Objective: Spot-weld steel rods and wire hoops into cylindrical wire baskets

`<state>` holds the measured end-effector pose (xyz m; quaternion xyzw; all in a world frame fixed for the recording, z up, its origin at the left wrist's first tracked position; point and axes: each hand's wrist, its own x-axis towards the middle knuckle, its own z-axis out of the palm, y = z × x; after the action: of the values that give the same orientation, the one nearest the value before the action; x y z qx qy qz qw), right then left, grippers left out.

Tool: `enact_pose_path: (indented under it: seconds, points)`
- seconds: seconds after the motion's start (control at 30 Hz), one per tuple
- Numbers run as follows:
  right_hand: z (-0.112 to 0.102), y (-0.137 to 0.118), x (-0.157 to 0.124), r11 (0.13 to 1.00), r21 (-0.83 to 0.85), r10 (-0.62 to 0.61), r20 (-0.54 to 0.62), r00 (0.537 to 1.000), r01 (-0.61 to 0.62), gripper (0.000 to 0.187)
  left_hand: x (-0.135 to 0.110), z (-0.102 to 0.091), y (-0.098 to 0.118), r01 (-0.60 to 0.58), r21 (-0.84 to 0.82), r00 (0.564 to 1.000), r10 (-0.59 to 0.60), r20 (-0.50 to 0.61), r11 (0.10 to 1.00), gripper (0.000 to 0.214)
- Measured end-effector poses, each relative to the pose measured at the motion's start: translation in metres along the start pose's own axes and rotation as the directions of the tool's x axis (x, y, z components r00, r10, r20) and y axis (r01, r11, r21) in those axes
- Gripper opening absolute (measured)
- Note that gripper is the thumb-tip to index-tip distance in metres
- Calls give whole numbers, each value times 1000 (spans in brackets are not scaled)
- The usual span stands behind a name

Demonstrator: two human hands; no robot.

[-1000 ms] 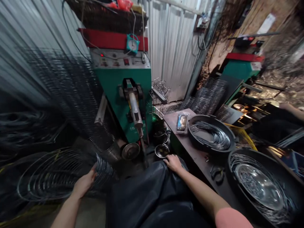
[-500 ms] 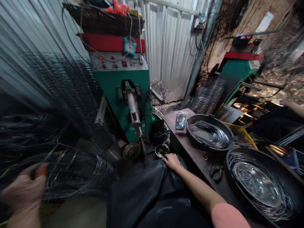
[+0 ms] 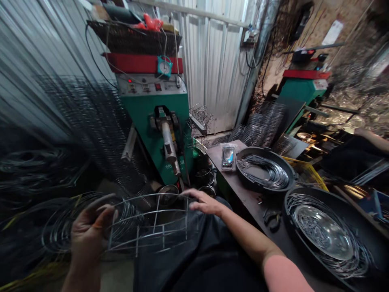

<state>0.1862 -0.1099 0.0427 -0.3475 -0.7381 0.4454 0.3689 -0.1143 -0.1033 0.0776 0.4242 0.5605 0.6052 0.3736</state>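
My left hand is closed around the left end of a round wire rack frame, made of curved rails joined by short upright wires. The frame hangs over the dark apron on my lap. At its right end is my right hand, fingers stretched out and apart beside the upper rail; whether they touch the wire I cannot tell. Beyond the frame stands a green spot-welding machine with a thick metal arm pointing down toward me. Behind my left hand lies a pile of wire rings.
A bench on the right carries a phone, black trays of bent wires, pliers and a steel bowl. Stacked wire frames rise at left. Another person's arm shows at far right.
My left hand has come rightward from the wire pile, bringing the wire frame over my lap. My right hand has lifted off the apron toward the frame's right end.
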Motion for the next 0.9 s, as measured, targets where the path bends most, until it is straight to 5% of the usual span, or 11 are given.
enact_pose_path:
  seconds: [0.07,0.13,0.27,0.37,0.53,0.67,0.8,0.9]
  points:
    - [3,-9,-14,979,176,77,133,988,-100,46,4,21,-7,56,-143,995,-43,94,988,39]
    - [7,-6,-27,931,303,174,126,977,-205,44,12,37,-14,133,-152,977,-103,189,979,43]
    - [12,13,-38,853,435,323,-7,946,-288,40,12,58,-35,58,-89,995,-50,82,994,37]
    - [11,24,-35,854,443,350,-97,932,-274,39,-15,69,-53,71,-67,997,-68,41,995,33]
    - [22,33,-22,877,436,310,-191,931,-202,41,-69,94,-59,242,-109,953,-214,215,964,45]
    - [42,34,-22,873,448,320,-226,920,-193,44,-87,110,-53,346,-113,897,-294,330,931,68]
    - [34,40,-36,950,208,270,-178,946,-232,44,-90,114,-56,352,11,888,-337,312,936,77]
    - [-19,53,-57,946,-234,164,-248,955,-223,33,-84,110,-61,354,73,890,-360,280,932,66]
